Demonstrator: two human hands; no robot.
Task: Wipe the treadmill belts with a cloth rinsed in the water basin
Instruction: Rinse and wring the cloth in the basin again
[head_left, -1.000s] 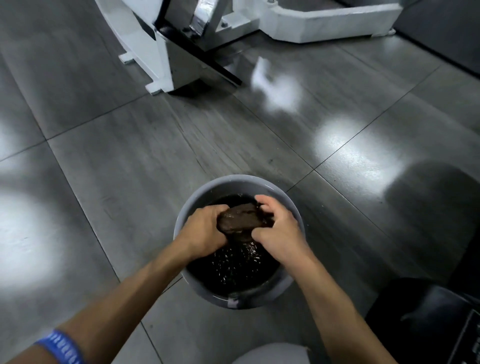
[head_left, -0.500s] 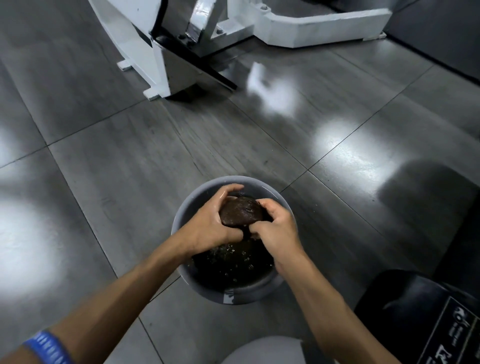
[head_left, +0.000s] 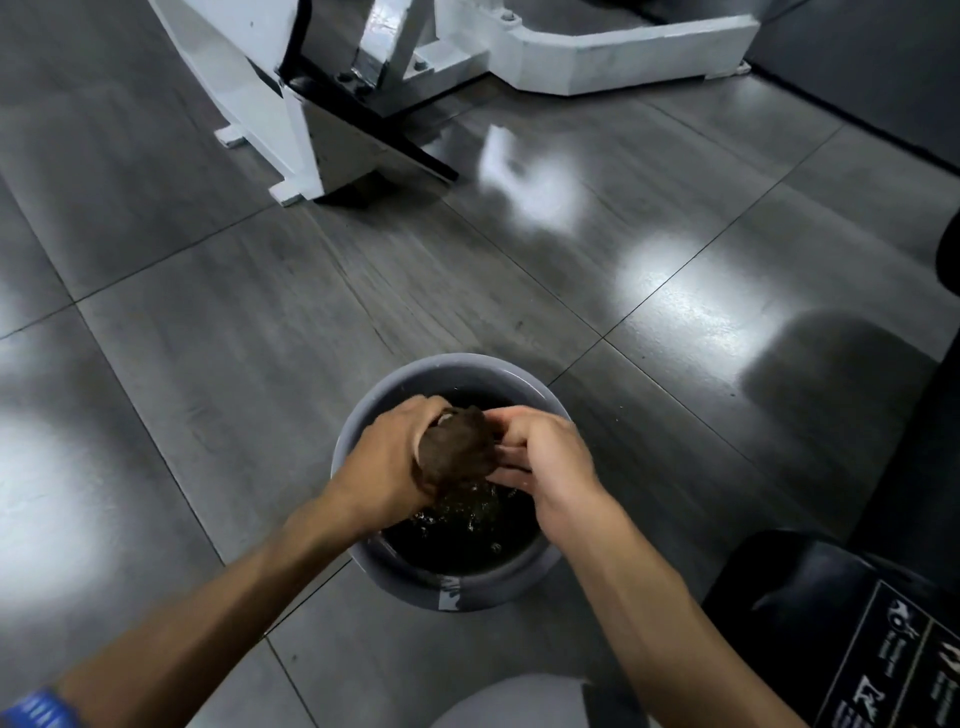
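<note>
I'm gripping the balled brown cloth (head_left: 457, 452) in my left hand (head_left: 387, 467), with my right hand (head_left: 540, 457) pinching its other side, squeezing it out. I'm holding it right above the grey basin (head_left: 452, 590), so the drips are falling back into the dark water (head_left: 467, 540), not on the floor tiles (head_left: 291, 291).

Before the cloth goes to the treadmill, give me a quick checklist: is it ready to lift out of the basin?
1. Cloth in hand: ok, left hand grips it, balled up.
2. Right hand on cloth: cannot tell, fingers are at its side but blurred.
3. Cloth over basin: ok, it sits above the dark water, so drips fall inside.
4. Wrung out: cannot tell, the water below is splashing.
5. Basin upright on floor: ok.
6. Way to the treadmill: cannot tell, only a white machine frame shows ahead and a black pad sits at the right.
</note>
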